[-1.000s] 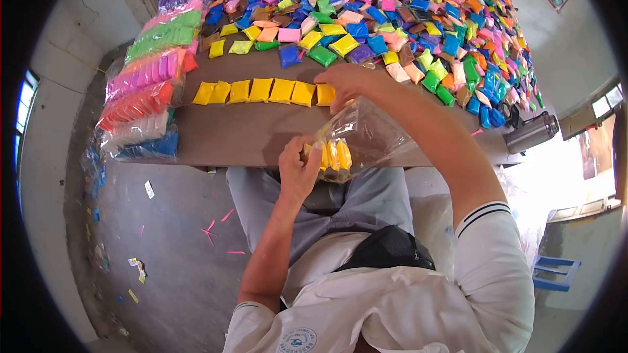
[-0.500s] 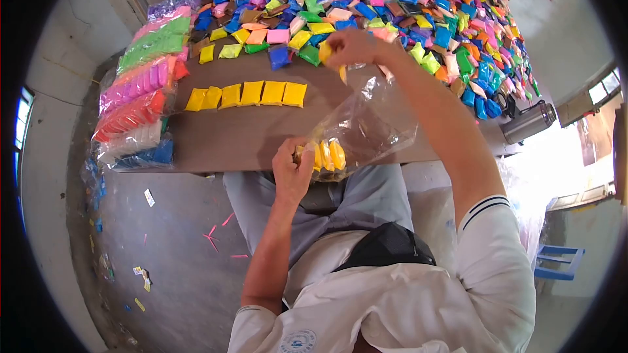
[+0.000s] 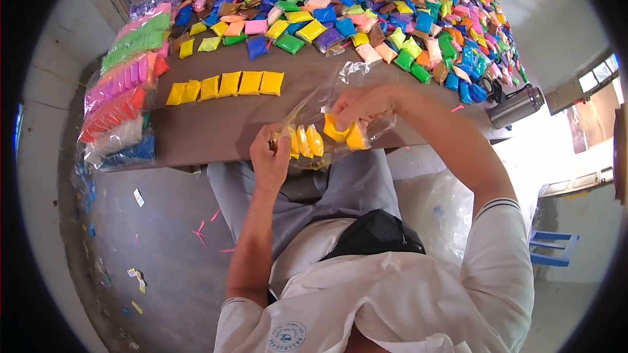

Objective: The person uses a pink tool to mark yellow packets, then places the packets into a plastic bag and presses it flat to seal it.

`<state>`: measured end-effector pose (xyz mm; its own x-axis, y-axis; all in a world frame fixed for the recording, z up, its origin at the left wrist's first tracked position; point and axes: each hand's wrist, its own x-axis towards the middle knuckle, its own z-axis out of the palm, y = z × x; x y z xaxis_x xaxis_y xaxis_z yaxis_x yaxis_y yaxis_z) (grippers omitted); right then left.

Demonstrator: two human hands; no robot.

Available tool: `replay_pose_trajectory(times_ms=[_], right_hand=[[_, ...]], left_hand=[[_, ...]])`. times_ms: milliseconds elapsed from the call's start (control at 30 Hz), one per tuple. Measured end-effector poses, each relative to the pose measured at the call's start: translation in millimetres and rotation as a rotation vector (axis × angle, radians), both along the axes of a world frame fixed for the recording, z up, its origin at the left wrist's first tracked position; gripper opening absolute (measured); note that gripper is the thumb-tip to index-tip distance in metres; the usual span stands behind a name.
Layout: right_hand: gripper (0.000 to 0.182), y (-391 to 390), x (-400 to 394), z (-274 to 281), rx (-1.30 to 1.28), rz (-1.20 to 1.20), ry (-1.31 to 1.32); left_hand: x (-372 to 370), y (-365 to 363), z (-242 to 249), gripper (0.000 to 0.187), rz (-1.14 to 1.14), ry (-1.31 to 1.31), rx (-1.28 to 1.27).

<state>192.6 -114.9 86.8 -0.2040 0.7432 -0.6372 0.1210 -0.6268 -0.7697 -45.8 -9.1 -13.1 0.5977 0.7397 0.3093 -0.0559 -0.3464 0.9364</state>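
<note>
My left hand (image 3: pixel 269 162) is closed on the left end of a clear plastic bag (image 3: pixel 309 108) at the table's front edge. Several small yellow packets (image 3: pixel 307 142) stand side by side inside the bag, close to those fingers. At the bag's other end, my right hand (image 3: pixel 367 103) pinches two yellow packets (image 3: pixel 345 132), which are in or just over its mouth; the clear film makes that hard to tell. Farther back on the left, a row of yellow packets (image 3: pixel 230 84) lies flat on the brown table (image 3: pixel 203 121).
A big heap of multicoloured packets (image 3: pixel 314 29) covers the table's far side. Filled clear bags sorted by colour (image 3: pixel 124 85) are stacked at the left edge. A steel flask (image 3: pixel 517 107) lies at the right edge. A blue stool (image 3: pixel 553 248) stands on the floor.
My right hand has come down from the heap to the bag's open end, carrying yellow packets. My left hand keeps its grip on the bag. The whole view has shifted slightly.
</note>
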Motion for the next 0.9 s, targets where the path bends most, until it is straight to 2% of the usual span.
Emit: replay_pose_trajectory(times_ms=[100,300,500,600,800,900], right_hand=[[0.027,11.4,0.7,-14.1,-0.042,0.014,-0.032],[0.04,21.4,3.5,-16.6,-0.09,0.111,-0.101],[0.081,-2.3,-17.1,6.4,0.133,0.065,-0.22],[0.091,-8.5,-14.6,2.6,0.236,0.069,-0.207],[0.072,-14.6,-12.8,3.9,0.143,0.007,-0.254],[0.064,-17.2,-15.0,1.2,0.207,-0.009,-0.3]], left_hand=[[0.5,-1.0,1.3,0.021,0.015,0.027,-0.027],[4.5,-3.3,5.1,0.02,0.054,-0.048,-0.002],[3.3,-2.1,3.6,0.02,0.057,-0.005,0.061],[2.0,-1.6,3.9,0.023,0.049,0.032,0.064],[1.5,-5.5,14.1,0.023,0.054,0.054,0.053],[3.7,-5.0,10.4,0.019,0.071,0.003,0.089]])
